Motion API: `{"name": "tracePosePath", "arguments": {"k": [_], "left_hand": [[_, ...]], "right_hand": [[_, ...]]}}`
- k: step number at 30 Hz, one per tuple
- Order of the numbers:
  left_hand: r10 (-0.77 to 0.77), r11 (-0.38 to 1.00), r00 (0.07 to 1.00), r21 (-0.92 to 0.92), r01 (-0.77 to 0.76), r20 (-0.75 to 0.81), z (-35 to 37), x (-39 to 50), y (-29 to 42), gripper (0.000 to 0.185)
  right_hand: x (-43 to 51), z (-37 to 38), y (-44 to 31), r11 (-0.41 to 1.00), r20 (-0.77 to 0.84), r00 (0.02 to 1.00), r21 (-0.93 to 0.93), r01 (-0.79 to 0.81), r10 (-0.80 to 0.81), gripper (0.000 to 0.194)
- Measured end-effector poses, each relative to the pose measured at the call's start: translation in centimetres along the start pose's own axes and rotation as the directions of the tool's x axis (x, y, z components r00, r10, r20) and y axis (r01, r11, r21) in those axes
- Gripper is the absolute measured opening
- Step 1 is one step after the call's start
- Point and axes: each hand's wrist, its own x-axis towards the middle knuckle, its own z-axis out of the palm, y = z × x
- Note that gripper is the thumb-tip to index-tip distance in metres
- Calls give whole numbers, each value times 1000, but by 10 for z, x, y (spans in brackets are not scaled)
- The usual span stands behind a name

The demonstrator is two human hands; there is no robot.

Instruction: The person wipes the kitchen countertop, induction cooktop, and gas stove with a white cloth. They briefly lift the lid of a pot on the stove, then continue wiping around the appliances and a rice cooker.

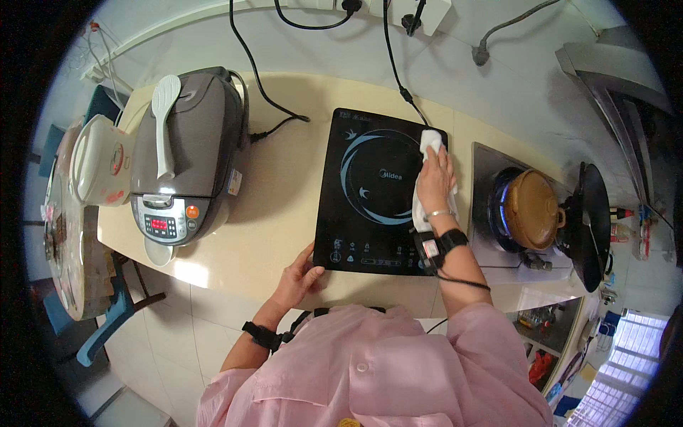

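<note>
A black Midea induction cooktop (373,181) lies on the cream countertop before me. My right hand (435,179) presses a white cloth (431,140) onto the cooktop's right edge, near its upper right corner; part of the cloth hangs down beside the palm and wrist. My left hand (300,277) rests at the cooktop's lower left corner, thumb and fingers apart, with nothing visible in it. Some of its fingers are hidden by the thumb and the cooktop's edge. A black power cord (392,69) runs from the wall to the cooktop's back edge.
A grey rice cooker (200,133) with a white rice paddle (163,123) on its lid stands at left, beside a white lidded container (106,160). On the right, a brown lidded pot (533,208) sits over a lit gas burner, next to a black wok (589,229). A loose cord lies behind.
</note>
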Motion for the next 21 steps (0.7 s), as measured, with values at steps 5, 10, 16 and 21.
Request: {"name": "tracePosePath", "arguments": {"k": [5,10,16,21], "left_hand": [[-19,999,999,-40,20,34,-5,1,-4,61],[5,997,997,-77,1,77,-8,3,-3,61],[-29,995,994,-90,39,108,-7,2,6,62],[-30,997,992,-62,37,120,-10,2,5,62]], "right_hand": [[45,20,-17,979,-4,979,-8,-204,204,38],[49,32,-51,999,98,994,-7,54,-53,39],[-7,15,-94,901,160,890,152,405,-427,36],[-7,-5,-74,843,291,791,197,501,-538,41]]}}
